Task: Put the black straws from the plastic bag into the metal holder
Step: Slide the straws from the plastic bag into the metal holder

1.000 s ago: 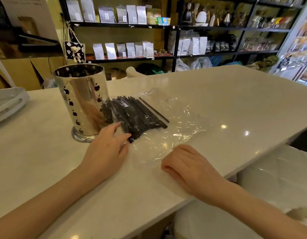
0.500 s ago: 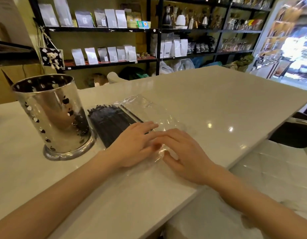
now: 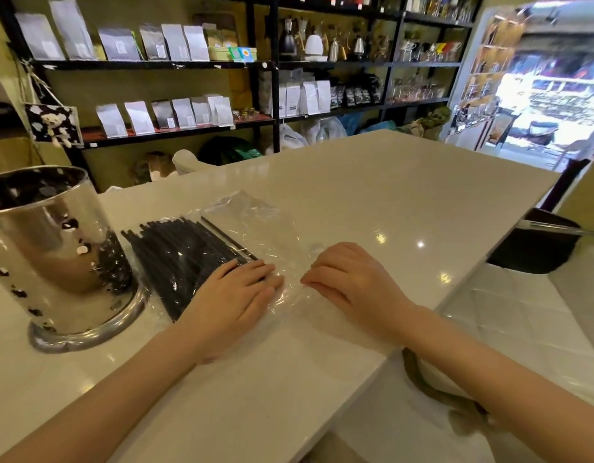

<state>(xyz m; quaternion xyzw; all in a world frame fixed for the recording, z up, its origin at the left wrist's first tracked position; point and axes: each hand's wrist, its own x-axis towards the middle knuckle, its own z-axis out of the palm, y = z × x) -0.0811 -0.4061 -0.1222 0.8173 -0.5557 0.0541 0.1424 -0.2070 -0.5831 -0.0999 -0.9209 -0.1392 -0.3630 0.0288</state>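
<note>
A bundle of black straws [image 3: 175, 259] lies inside a clear plastic bag [image 3: 272, 235] flat on the white counter [image 3: 372, 195]. A shiny metal holder [image 3: 52, 248] with punched holes stands upright just left of the straws. My left hand [image 3: 235, 299] rests palm down on the near end of the straws, fingers flat on the bag. My right hand [image 3: 349, 279] lies on the bag's empty near-right part, fingers curled toward the left hand. A small gap separates the two hands' fingertips. Whether either hand pinches the plastic cannot be told.
The counter's right edge [image 3: 456, 292] runs close to my right hand, with a black bin [image 3: 536, 245] and a white tiled surface below it. Behind the counter stand black shelves [image 3: 175, 65] with pouches and kettles.
My hands, touching half a second ago, have drawn slightly apart on the bag. The view has shifted, so the holder sits further left in frame.
</note>
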